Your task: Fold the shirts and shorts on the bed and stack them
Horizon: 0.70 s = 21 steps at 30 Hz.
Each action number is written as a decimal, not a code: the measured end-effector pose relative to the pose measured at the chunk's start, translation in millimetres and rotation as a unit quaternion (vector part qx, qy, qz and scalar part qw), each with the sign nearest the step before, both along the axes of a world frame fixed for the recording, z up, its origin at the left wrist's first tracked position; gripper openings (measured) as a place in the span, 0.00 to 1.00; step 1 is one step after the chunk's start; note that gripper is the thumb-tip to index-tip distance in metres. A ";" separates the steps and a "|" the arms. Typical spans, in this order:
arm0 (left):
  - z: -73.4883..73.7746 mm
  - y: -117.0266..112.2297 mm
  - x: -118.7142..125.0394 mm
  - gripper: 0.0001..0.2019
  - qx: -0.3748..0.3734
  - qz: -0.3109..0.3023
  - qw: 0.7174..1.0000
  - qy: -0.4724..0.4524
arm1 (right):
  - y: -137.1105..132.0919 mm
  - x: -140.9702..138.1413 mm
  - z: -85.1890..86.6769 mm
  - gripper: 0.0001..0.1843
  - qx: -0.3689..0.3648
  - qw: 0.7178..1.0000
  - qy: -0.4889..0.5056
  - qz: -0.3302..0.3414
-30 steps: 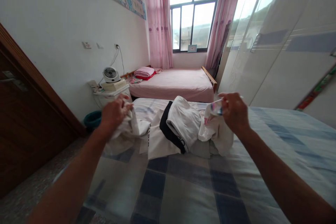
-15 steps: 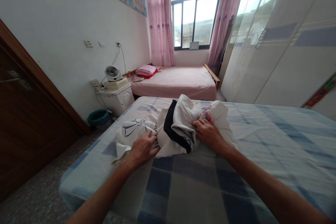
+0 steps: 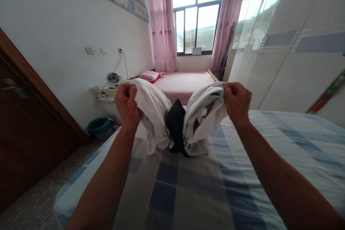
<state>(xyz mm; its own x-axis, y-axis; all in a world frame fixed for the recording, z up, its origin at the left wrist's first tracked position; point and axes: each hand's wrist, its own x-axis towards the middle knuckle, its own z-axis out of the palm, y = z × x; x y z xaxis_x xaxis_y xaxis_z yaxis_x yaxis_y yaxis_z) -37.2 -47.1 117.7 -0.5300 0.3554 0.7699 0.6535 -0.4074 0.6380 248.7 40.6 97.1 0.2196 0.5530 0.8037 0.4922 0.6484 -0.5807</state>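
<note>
My left hand and my right hand are both closed on a white garment with a black part, held up above the bed with its blue checked sheet. The left hand grips the cloth's left edge, the right hand its right edge. The garment sags between them and its lower end touches the sheet.
A pink bed with a folded pink pillow stands under the window. A small fan sits on a white bedside cabinet at the left wall, a teal basin on the floor below. White wardrobe doors line the right; a brown door is left.
Both hands were down on the garment lying on the bed; now they have lifted it by its two edges, well above the sheet.
</note>
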 end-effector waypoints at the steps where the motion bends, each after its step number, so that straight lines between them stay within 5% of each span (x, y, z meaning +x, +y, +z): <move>1: 2.7 0.6 -3.5 0.09 0.002 -0.001 1.000 0.025 | 0.4 6.3 4.8 0.12 0.015 1.000 -0.001 0.009; 5: -9.9 -1.6 -20.8 0.09 -0.144 -0.045 0.981 0.122 | 0.1 28.6 -8.5 0.09 -0.072 0.983 -0.165 0.028; 8: -19.1 -3.2 -33.1 0.10 -0.079 0.055 0.994 0.059 | 0.8 34.6 -25.1 0.13 -0.088 0.990 -0.097 -0.057; 10: -26.2 -2.8 -38.2 0.10 -0.105 0.037 0.990 0.081 | 0.6 32.2 -34.5 0.15 -0.087 0.991 -0.092 -0.050; 13: -47.4 -7.9 -38.4 0.12 -0.289 -0.117 0.926 0.212 | -1.8 24.4 -51.2 0.12 -0.140 0.966 -0.218 0.016; 15: -67.1 -19.4 -34.0 0.15 -0.357 -0.168 0.881 0.261 | -4.1 21.3 -64.1 0.12 -0.171 0.955 -0.241 0.014; 21: -119.0 -48.8 -17.3 0.09 -0.398 -0.109 0.839 0.354 | -5.6 17.7 -100.1 0.14 -0.164 0.958 -0.233 0.018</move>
